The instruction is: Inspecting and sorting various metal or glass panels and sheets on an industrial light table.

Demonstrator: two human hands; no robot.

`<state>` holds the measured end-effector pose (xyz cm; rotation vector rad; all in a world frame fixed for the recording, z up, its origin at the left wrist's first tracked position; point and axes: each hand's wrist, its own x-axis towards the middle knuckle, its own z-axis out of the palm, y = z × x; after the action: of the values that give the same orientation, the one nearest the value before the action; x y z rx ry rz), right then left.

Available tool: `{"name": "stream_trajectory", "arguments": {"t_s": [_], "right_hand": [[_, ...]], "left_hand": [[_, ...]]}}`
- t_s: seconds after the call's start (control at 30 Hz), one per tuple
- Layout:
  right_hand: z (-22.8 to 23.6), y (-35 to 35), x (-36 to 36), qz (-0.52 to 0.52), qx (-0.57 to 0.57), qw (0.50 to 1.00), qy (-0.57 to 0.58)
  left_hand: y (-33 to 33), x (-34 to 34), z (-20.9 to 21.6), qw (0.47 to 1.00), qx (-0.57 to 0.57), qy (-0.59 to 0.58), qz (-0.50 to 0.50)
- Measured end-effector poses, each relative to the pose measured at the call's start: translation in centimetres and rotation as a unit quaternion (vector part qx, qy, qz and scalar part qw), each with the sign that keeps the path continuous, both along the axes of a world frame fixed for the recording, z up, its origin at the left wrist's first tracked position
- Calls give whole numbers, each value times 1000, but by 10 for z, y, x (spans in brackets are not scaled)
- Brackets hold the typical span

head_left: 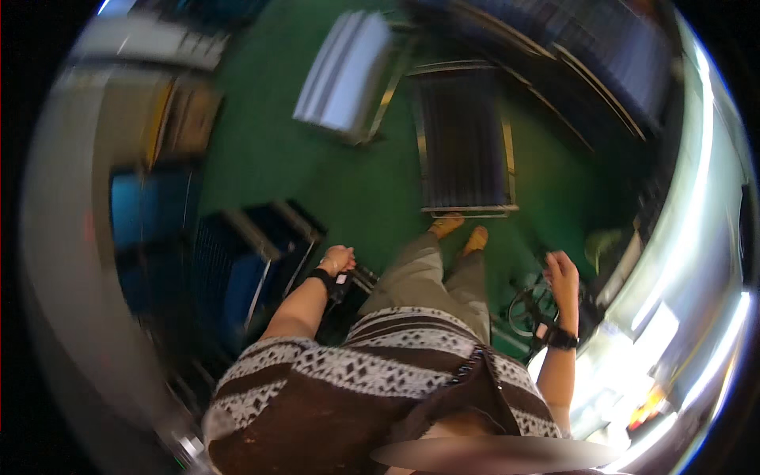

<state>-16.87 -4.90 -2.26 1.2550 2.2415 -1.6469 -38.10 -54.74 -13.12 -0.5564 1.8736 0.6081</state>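
Observation:
My left hand (339, 258) hangs low at my left side, its fingers curled in and nothing visible in them. The nearest things to it are dark blue ribbed crates or racks (237, 269). On my other side, my right hand (562, 277) is raised a little, with its fingers loosely bent and partly apart, and I see nothing in it. Both wrists carry black bands with a small device. Just past my feet stands a low cart (463, 142) with a dark ribbed top and a light metal frame; neither hand touches it.
A second cart bears a white ribbed stack (344, 71) at the far left. Dark racks (586, 71) line the far right. A bright worktop (625, 356) runs along my right, near a round, wheel-like thing (532, 309). The floor (269, 142) is green.

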Motion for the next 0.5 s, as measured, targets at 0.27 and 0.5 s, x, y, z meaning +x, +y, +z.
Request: {"name": "stream_trajectory", "arguments": {"t_s": [0.27, 0.5], "right_hand": [[1, 2, 20, 187, -98, 972, -100], [8, 12, -20, 327, -40, 938, -105]], "left_hand": [[-148, 226, -100, 941, 87, -73, 318], [-74, 303, -111, 984, 141, 12, -107]]}}
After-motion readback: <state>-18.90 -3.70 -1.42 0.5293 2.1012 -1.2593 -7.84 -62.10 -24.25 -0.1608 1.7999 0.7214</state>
